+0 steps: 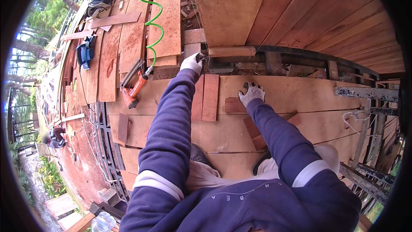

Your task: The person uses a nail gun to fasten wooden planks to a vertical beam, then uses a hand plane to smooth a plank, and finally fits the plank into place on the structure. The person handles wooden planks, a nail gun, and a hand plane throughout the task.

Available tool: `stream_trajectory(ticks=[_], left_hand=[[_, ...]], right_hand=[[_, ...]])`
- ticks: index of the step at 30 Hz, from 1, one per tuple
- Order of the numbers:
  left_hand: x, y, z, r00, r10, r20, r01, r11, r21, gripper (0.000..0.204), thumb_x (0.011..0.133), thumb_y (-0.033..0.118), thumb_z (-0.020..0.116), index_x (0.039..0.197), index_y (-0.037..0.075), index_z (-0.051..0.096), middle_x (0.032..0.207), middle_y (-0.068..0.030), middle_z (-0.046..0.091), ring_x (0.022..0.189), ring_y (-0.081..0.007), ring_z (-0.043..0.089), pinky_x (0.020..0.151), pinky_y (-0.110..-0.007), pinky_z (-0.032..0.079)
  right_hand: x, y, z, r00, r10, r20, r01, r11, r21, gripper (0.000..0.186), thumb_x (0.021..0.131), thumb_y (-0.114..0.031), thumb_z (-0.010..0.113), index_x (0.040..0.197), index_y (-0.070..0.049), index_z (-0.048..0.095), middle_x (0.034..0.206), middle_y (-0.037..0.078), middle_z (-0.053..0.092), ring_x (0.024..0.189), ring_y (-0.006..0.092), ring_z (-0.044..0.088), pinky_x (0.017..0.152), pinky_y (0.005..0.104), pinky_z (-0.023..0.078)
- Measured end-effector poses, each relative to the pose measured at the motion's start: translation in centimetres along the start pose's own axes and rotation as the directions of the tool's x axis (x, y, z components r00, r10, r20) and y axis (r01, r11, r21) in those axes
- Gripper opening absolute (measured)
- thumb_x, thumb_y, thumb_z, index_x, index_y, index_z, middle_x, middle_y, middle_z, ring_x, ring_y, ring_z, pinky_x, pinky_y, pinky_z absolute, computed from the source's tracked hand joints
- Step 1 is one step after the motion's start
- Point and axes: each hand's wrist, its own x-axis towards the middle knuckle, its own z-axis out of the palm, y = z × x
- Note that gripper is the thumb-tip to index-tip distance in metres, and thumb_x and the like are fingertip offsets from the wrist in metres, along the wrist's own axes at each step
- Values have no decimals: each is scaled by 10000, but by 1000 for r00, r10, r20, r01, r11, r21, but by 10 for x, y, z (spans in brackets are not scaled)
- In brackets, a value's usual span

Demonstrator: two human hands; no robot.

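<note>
Reddish-brown wooden planks (309,92) make up the platform under the kneeling person, wide enough to take both knees and the loose pieces together; the left hand (192,63) reaches far forward, gloved, to the near end of a gap between boards where a short timber crosspiece (194,36) shows; its fingers are bent in close to one another, though what they may pinch is too small to tell. Gloved as well, the right hand (252,94) sits low beside a short reddish block (234,105), which lies flat on the planks; its fingers look partly curled, and I cannot tell whether they press on wood or merely steady the leaning body. Two reddish strips (210,99) lie side by side between the hands, seemingly kept there for easy reach; the orange nail gun (134,89) rests left of the left forearm, probably set aside to leave that hand free; its green coiled hose (159,25) runs away over the far boards, well apart from both hands, perhaps so that it snags nothing.
</note>
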Motion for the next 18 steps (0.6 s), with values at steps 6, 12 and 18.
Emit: stream_trajectory(ticks=[6,12,18], left_hand=[[-11,8,3,991,130,22,-130,937,324,242,931,176,483,1122,131,626,983,-174,684,925,-356,654,821,-457,514],[-11,2,20,983,173,-58,-146,936,320,257,911,138,489,1135,120,614,973,-161,681,918,-353,649,833,-448,510],[-3,3,28,993,114,-27,-99,938,332,279,871,121,531,1140,138,601,1018,-156,679,979,-342,640,871,-443,490]], right_hand=[[3,-1,-1,999,32,9,-32,999,-20,520,806,-476,657,1217,-170,566,1265,92,547,1198,312,509,966,477,424],[4,0,-1,1000,22,2,-22,999,-25,503,806,-474,651,1205,-179,566,1266,89,547,1209,314,505,964,490,412],[9,0,-1,999,42,29,-41,998,-52,534,807,-472,637,1241,-176,541,1302,93,534,1229,315,494,973,506,395]])
